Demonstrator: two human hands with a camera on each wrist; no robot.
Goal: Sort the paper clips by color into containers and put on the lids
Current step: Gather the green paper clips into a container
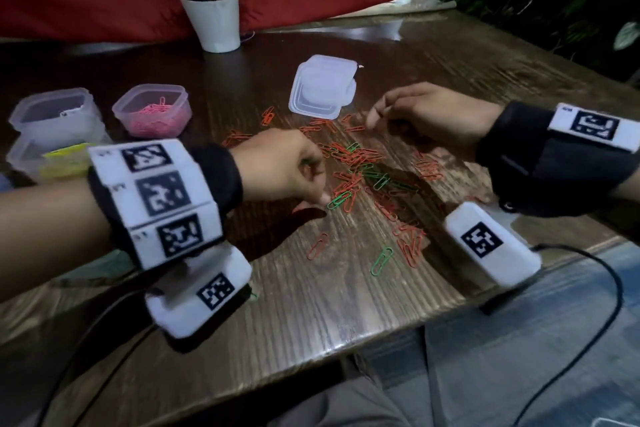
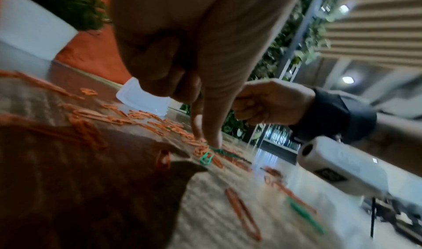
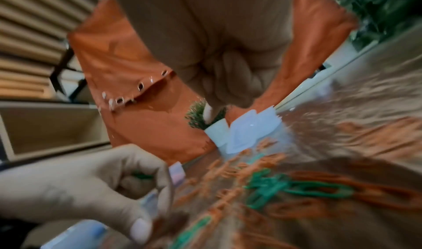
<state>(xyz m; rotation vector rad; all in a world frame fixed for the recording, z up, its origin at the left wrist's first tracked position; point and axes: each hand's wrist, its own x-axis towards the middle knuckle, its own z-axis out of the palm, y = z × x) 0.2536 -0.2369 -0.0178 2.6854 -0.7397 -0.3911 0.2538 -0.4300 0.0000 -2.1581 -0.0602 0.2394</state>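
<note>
Nearest the desk (image 1: 346, 305) edge, a loose green clip (image 1: 381, 261) and a red one (image 1: 318, 246) lie apart from the main heap.

Further in: left hand (image 1: 287, 170) bent down over the pile, fingertips (image 2: 213, 141) pressing onto the desk at a green paper clip (image 1: 341, 199). The right wrist view shows something green tucked inside the curled fingers, so it seems to be keeping gathered greens in the palm.

Right hand (image 1: 426, 114) hovers past the pile, fingers curled in; cannot tell whether it holds any clip.

Pile of red and green paper clips (image 1: 363, 166) between the 2 hands, well tangled.

Judgement on the step: green is being picked out of red. Best to slide each green clip clear of the reds before lifting, since linked clips will drag neighbours along. Take the stray greens too.

Beyond the pile: stack of lids (image 1: 323, 88), none fitted yet.

Far left: container of pink clips (image 1: 152, 111), a container (image 1: 55, 111) whose contents I cannot make out, and one with yellow (image 1: 52, 158) nearer, partly behind the wrist band.

Farthest: white plant pot (image 1: 216, 22).
</note>
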